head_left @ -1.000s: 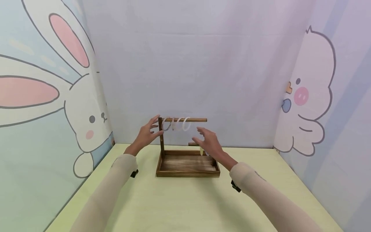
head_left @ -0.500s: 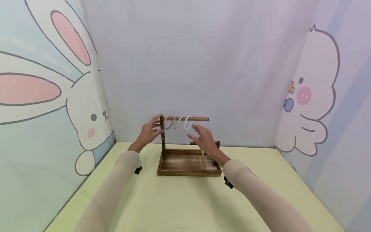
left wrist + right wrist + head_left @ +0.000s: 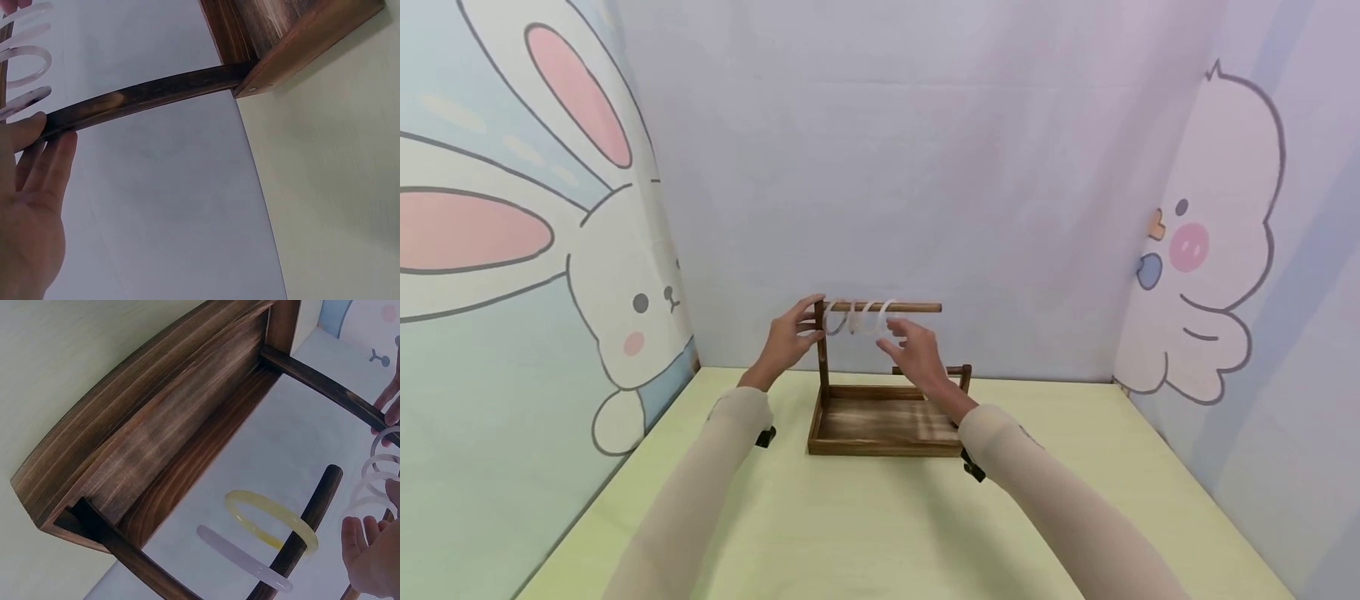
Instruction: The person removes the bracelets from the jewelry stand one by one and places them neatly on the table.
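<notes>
A wooden bangle stand has an upper bar (image 3: pixel 925 307) on a tall left post (image 3: pixel 823 367). My left hand (image 3: pixel 782 343) grips that post near its top, thumb on one side and fingers on the other. Several pale bangles hang from the bar; the one by the post, a marbled bangle (image 3: pixel 28 103), has dark patches. My right hand (image 3: pixel 919 354) is at the rightmost white bangle (image 3: pixel 882 312), thumb and fingers apart on either side of it; contact cannot be told. On the lower bar (image 3: pixel 322 494) hang a yellow bangle (image 3: pixel 275 511) and a pale lilac bangle (image 3: pixel 244 559).
The stand's shallow tray base (image 3: pixel 880 448) rests on a pale yellow-green table (image 3: pixel 850 525). A plain cloth wall (image 3: pixel 910 183) rises behind. Side walls carry a printed rabbit (image 3: pixel 617 292) and a printed chick (image 3: pixel 1217 192).
My right hand has moved left and slightly up, from beyond the bangles to the rightmost white one. My left hand stays at the post. The view has shifted slightly.
</notes>
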`<state>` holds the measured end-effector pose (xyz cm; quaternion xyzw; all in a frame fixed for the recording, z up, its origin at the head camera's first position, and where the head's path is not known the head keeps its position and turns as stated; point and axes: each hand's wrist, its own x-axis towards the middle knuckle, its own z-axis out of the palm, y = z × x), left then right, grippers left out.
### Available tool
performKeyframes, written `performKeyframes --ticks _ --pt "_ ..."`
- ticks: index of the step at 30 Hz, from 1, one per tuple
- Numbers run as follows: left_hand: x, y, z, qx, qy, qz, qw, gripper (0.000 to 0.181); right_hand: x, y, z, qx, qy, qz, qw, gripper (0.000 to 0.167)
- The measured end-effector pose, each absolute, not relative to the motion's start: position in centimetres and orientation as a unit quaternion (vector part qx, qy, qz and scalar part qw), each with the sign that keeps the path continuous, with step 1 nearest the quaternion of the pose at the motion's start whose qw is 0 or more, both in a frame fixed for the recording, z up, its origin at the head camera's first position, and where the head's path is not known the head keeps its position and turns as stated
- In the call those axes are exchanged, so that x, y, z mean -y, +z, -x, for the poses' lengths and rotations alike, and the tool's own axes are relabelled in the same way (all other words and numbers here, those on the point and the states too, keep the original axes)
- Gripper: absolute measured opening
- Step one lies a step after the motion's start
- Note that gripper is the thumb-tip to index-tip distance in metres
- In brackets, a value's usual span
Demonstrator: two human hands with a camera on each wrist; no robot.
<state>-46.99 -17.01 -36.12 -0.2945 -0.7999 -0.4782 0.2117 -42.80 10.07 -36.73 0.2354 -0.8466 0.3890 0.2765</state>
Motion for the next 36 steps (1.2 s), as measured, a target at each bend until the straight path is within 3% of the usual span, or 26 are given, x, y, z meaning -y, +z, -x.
performKeyframes --ticks 36 --pt "17.0 -36.4 47.4 0.819 -0.456 0.270 0.222 0.072 -9.2 -37.2 43.9 0.868 0.343 -0.183 0.309 0.029"
